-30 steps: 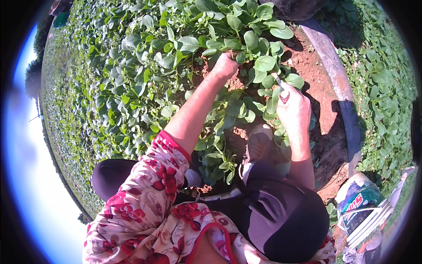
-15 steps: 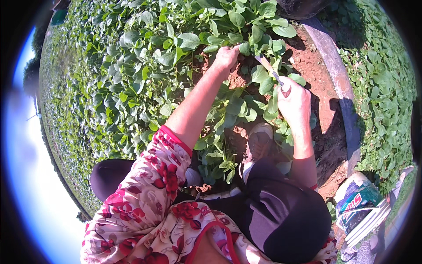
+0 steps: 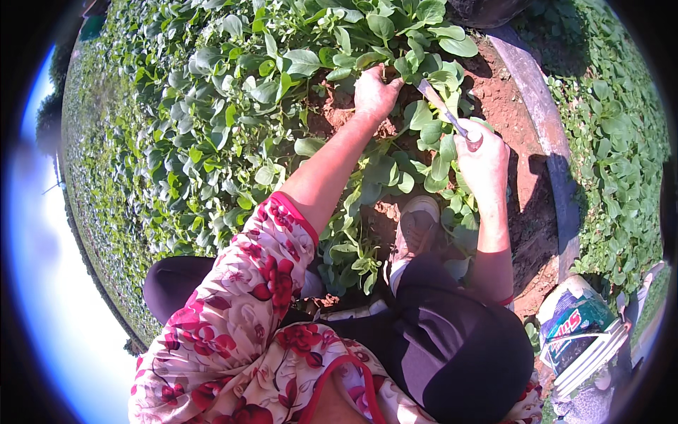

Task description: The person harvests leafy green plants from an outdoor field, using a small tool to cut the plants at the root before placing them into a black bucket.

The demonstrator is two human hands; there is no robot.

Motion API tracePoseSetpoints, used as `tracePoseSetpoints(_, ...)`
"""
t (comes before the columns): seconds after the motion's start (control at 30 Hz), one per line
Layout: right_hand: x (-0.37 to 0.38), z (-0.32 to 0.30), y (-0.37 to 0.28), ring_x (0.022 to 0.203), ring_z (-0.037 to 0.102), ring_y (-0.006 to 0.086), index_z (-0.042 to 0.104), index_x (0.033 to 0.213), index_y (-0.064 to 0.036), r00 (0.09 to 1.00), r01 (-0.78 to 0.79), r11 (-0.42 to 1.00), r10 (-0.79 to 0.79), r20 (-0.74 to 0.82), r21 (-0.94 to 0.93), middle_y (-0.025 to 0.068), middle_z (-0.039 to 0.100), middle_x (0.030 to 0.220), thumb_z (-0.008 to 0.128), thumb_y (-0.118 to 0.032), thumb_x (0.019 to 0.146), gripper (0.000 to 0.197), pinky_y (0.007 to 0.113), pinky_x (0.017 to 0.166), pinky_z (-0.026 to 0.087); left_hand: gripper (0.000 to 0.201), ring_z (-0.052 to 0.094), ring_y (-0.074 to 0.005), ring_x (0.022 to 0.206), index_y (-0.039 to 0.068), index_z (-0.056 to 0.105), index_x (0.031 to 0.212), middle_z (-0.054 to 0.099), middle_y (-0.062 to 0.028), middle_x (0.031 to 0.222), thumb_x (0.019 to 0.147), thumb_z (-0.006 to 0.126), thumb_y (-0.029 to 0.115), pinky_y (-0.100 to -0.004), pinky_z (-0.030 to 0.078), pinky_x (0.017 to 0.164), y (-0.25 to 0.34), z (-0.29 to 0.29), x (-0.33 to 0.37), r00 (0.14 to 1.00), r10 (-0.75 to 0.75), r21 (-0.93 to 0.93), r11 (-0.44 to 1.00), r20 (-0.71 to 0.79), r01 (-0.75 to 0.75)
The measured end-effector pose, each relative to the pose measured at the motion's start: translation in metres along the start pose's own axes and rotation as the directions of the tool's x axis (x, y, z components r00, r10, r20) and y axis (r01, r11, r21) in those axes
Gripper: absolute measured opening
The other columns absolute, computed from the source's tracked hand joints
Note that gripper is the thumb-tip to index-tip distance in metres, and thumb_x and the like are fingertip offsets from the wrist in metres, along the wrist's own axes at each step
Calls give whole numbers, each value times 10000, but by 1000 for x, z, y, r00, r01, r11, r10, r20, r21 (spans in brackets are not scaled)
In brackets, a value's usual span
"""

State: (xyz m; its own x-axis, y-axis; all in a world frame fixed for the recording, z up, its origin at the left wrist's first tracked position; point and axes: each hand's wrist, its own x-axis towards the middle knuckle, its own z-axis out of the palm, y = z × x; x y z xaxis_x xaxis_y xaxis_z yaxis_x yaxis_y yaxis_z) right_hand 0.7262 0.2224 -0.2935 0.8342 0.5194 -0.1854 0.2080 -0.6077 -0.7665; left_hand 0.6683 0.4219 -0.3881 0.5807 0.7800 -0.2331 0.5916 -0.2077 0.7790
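My left hand (image 3: 376, 93) reaches in at the edge of a clump of broad-leaved green plants (image 3: 395, 35), above a patch of reddish soil. Its thumb stands apart from the fingers, with some fingertips turned out of sight, and I see nothing held in it. My right hand (image 3: 483, 161) is wrapped round the handle of a narrow-bladed hand tool (image 3: 441, 106). The blade slants up and left, its tip among leaves just right of my left hand. More leafy plants (image 3: 381, 173) grow below the hands, beside my shoe (image 3: 417, 226).
A greyish strip (image 3: 540, 113) edges the red soil (image 3: 505, 99) on the right, with low greenery beyond it. A dark rounded object (image 3: 487, 10) sits at the top. A bucket (image 3: 575, 307) and pale slats (image 3: 590, 357) lie at the lower right. Dense plants (image 3: 162, 141) cover the left.
My left hand has shifted slightly right, its thumb now spread from the fingers. My right hand and the tool have moved a little to the right.
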Motion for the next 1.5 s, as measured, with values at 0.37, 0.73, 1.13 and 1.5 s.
tracePoseSetpoints(0.37,-14,-17,-6,760,666,298,658,995,-44,996,-51,998,54,64,-45,195,643,790,641,-73,761,237,349,676,497,299,637,-245,806,43,676,973,676,-137,850,830,617,299,-354,483,764,3,-13,37,949,-199,-79,971,246,224)
tracePoseSetpoints(0.73,-4,9,-16,759,640,339,649,1016,-66,998,67,996,-67,10,-58,196,633,783,595,-112,797,230,374,645,489,310,644,-154,701,10,645,1054,665,-101,950,811,464,-56,-274,498,523,-27,-20,55,938,142,-42,990,315,-136)
tracePoseSetpoints(1.13,-10,1,-4,733,672,244,651,1037,-49,998,-59,998,59,9,-2,194,653,806,635,-83,781,258,320,680,490,358,618,-307,988,57,597,1120,635,-186,1068,782,597,177,-390,491,859,-1,-18,49,895,-114,377,924,430,-63)
tracePoseSetpoints(1.5,-13,0,-8,721,672,234,653,1035,-49,999,-26,999,27,41,-28,177,661,811,638,-81,778,259,319,678,499,381,606,-309,977,129,596,1124,631,-159,1064,848,569,390,-401,468,869,-46,-14,58,959,-95,403,915,269,-22)
